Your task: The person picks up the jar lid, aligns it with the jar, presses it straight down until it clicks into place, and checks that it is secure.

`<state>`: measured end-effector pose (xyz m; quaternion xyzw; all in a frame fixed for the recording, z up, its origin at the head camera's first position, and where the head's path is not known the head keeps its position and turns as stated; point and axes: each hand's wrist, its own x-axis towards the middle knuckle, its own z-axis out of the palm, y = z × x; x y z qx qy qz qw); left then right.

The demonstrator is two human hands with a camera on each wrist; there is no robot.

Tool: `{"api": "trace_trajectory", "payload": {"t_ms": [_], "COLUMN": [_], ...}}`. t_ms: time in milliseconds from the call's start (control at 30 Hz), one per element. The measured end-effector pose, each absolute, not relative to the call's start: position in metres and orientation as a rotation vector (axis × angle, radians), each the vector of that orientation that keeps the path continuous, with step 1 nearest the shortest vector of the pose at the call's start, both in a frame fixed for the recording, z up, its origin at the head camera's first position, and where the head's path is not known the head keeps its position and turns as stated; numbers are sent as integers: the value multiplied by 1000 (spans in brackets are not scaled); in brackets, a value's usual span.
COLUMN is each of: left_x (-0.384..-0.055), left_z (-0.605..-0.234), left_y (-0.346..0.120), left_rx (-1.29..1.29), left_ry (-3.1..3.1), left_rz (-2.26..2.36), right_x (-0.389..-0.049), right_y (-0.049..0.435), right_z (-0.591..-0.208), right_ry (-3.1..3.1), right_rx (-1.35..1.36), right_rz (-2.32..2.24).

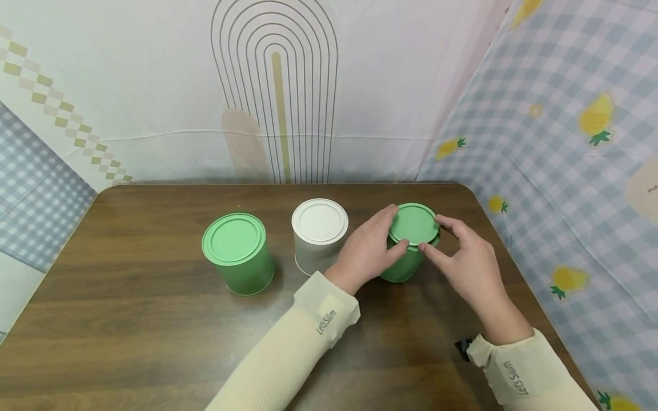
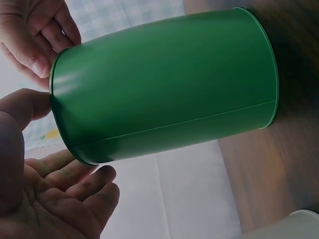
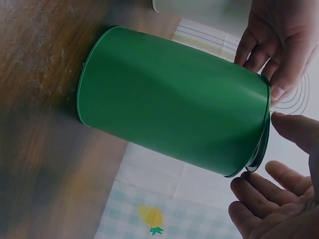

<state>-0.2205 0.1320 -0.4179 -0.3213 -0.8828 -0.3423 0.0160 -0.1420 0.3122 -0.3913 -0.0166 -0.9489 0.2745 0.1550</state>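
A green can stands at the right of the table beneath both hands. Its green lid sits askew on top: in the right wrist view a dark gap shows under one side. From the left, my left hand holds the lid's edge, thumb at the near rim and fingers at the far side. My right hand grips the opposite edge between thumb and fingertips, beside the raised part. In the left wrist view the can's body shows a thin vertical seam, and the lid's top is hidden.
A white can with its lid on stands just left of my left forearm. Farther left is another lidded green can. The brown wooden table meets a patterned cloth on the right and a white cloth behind.
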Motion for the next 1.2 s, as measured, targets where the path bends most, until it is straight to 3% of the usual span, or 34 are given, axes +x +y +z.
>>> {"api": "trace_trajectory", "payload": {"t_ms": [1200], "left_x": [-226], "left_z": [-420], "left_y": [131], "left_rx": [-1015], "left_ry": [-2753], "left_rz": [-1043], "right_x": [-149], "right_y": [311], "right_z": [-391], "right_ry": [-2777], "right_rx": [-44], "right_rz": [793]}}
